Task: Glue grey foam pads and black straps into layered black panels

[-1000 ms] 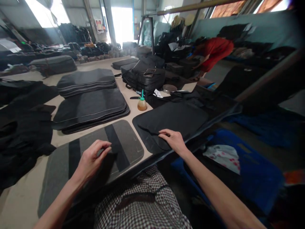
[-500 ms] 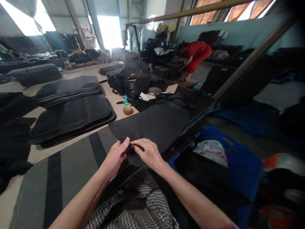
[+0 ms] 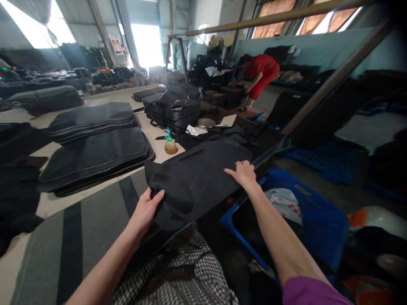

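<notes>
A black fabric panel [image 3: 200, 178] lies across the front of the table, wrinkled and bunched toward its left end. My left hand [image 3: 148, 207] is closed on the panel's near left edge, thumb on top. At the panel's right end is my right hand [image 3: 244, 173], its thumb stretched out over the cloth and its other fingers curled at the edge. Beneath and to the left lies a dark grey panel [image 3: 101, 216] with two black strips. A small squeeze bottle [image 3: 171, 146] with a green nozzle and amber liquid stands just beyond the fabric.
Stacked black panels [image 3: 98, 152] lie at the left. Black bags [image 3: 173, 108], a round metal dish [image 3: 206, 123] and a paper label [image 3: 191, 130] sit farther back. A blue crate [image 3: 330, 228] stands at the right below a slanting metal bar [image 3: 337, 78]. A person in red [image 3: 262, 72] bends over behind.
My hands were together at the panel's near left edge; my right hand has moved right and away to its far end. The panel has become wrinkled at the left.
</notes>
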`<state>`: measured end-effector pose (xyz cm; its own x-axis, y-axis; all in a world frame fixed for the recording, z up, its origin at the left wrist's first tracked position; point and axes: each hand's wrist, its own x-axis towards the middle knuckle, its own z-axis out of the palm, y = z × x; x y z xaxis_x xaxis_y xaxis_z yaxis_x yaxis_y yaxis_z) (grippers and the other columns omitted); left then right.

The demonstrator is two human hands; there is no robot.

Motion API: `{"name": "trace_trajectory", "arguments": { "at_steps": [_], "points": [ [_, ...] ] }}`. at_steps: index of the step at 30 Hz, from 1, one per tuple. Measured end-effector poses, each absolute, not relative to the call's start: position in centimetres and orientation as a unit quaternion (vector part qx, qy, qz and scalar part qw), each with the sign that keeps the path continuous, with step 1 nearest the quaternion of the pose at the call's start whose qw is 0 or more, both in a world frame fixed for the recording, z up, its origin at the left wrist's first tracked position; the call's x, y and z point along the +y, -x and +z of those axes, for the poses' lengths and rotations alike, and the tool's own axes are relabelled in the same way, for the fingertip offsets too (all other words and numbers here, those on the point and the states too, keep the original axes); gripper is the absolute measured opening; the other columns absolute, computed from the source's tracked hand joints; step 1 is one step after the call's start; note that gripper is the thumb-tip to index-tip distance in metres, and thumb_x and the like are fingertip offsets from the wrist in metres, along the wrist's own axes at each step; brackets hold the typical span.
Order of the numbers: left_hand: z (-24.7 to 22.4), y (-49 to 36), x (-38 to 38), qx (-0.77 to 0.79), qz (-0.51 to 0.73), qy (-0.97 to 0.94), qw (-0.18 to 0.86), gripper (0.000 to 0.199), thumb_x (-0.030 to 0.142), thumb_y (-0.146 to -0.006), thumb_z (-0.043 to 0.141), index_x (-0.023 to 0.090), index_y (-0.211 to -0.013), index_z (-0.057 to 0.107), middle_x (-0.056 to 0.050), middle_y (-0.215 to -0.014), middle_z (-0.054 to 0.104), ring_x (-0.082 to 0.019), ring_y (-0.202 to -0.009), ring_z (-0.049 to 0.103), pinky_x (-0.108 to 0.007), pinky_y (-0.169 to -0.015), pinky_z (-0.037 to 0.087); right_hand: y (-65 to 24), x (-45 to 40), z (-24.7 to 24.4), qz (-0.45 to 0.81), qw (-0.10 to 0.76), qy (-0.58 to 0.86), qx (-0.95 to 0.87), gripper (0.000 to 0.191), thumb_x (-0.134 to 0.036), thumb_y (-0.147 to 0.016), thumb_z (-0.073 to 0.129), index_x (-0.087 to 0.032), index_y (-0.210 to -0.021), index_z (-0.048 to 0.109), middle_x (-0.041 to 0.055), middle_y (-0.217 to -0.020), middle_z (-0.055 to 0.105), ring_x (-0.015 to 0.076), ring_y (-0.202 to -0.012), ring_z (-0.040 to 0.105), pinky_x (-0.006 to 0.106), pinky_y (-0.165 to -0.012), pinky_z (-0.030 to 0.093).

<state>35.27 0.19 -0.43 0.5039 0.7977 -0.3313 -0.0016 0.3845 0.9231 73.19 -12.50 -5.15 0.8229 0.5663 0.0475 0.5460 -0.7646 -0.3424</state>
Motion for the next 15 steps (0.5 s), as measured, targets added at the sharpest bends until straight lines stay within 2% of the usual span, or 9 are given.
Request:
{"name": "trace_trajectory", "arguments": {
  "at_steps": [3,7,9,11,15],
  "points": [
    [-0.3,-34.7,0.5,0.423,0.251,-0.488,0.721,0.049,0.033,-0.075,0.083,0.019,-0.119,0.068,-0.009,-0.108,0.079,-0.025,-0.091,0.077,-0.038,-0.086,0.061,-73.7,-12.4,-5.4,0.055,0.185,0.935,-0.298,0.039,-0.048,-0.086,0.075,-0.020,-0.112,0.069,0.0171,-0.118,0.066,0.0370,-0.113,0.061,0.045,-0.090,0.050],
    [-0.3,-33.5,1.2,0.413,0.219,-0.517,0.717,0.043,0.028,-0.075,0.078,0.020,-0.116,0.067,-0.006,-0.099,0.080,-0.026,-0.082,0.077,-0.036,-0.075,0.061,-74.2,-12.3,-4.9,0.092,0.232,0.927,-0.280,0.024,-0.042,-0.077,0.081,-0.023,-0.088,0.071,0.0073,-0.088,0.072,0.0280,-0.086,0.068,0.035,-0.073,0.048],
    [-0.4,-32.9,1.5,0.401,0.212,-0.540,0.709,0.043,0.032,-0.077,0.076,0.021,-0.117,0.066,-0.006,-0.102,0.080,-0.027,-0.088,0.077,-0.036,-0.076,0.060,-74.2,-12.5,-4.5,0.099,0.270,0.917,-0.277,0.018,-0.038,-0.077,0.078,-0.023,-0.075,0.069,0.0055,-0.080,0.072,0.0256,-0.079,0.068,0.033,-0.069,0.046],
    [-0.6,-32.3,1.8,0.393,0.210,-0.566,0.694,0.046,0.041,-0.079,0.076,0.020,-0.119,0.067,-0.008,-0.108,0.079,-0.029,-0.097,0.076,-0.037,-0.080,0.060,-73.7,-13.0,-4.0,0.093,0.319,0.901,-0.281,0.019,-0.037,-0.079,0.073,-0.023,-0.069,0.066,0.0051,-0.078,0.072,0.0246,-0.079,0.067,0.033,-0.070,0.045],
    [0.0,-31.0,2.1,0.390,0.230,-0.622,0.639,0.058,0.056,-0.082,0.073,0.020,-0.126,0.066,-0.010,-0.122,0.076,-0.032,-0.116,0.070,-0.041,-0.092,0.058,-72.0,-13.8,-2.4,0.081,0.430,0.846,-0.305,0.026,-0.046,-0.080,0.068,-0.022,-0.072,0.062,0.0041,-0.078,0.069,0.0229,-0.079,0.064,0.033,-0.071,0.046]
  ]
}}
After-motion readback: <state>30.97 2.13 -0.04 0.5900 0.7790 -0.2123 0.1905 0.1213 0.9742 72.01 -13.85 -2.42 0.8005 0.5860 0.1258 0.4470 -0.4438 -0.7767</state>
